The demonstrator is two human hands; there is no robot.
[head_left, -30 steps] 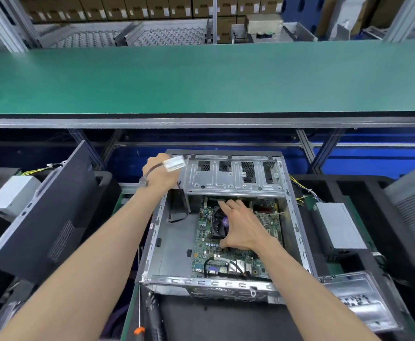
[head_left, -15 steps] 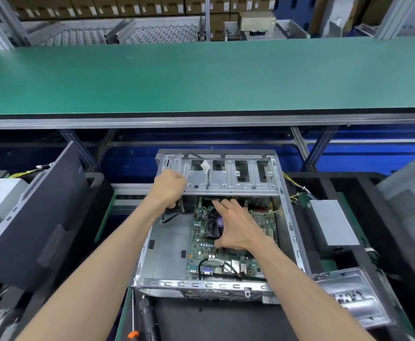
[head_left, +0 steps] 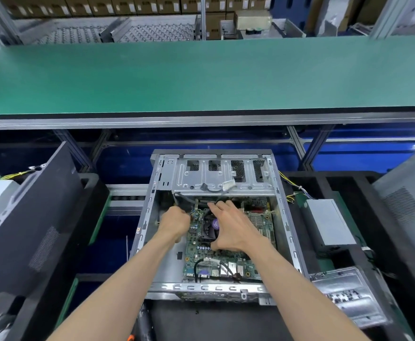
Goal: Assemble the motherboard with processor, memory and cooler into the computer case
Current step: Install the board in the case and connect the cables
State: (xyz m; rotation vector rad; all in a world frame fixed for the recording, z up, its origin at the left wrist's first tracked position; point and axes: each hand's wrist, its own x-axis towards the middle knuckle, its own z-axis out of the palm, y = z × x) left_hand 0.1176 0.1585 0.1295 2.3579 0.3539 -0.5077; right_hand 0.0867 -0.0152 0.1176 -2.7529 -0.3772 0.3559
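An open metal computer case (head_left: pixel 285 227) lies flat in front of me. Inside it sits the green motherboard (head_left: pixel 201 257), with its black cooler fan (head_left: pixel 210 230) mounted. My right hand (head_left: pixel 231 230) spans the cooler, fingers reaching to its far side under the drive cage (head_left: pixel 201 178) and thumb hooked at its near edge. My left hand (head_left: pixel 174 223) is down inside the case with its fingers curled at the board's left edge. A cable with a white connector (head_left: pixel 228 185) lies loose on the drive cage.
A green conveyor belt (head_left: pixel 201 75) runs across behind the case. A grey power supply (head_left: pixel 329 225) with wires lies to the right, a metal cover (head_left: pixel 344 294) at the near right. A black side panel (head_left: pixel 29 217) leans at the left. A screwdriver (head_left: pixel 140 326) lies at the near edge.
My left hand let go of the white-connector cable, which now lies on the drive cage, and dropped into the case to the board's left edge. My right hand stayed on the cooler.
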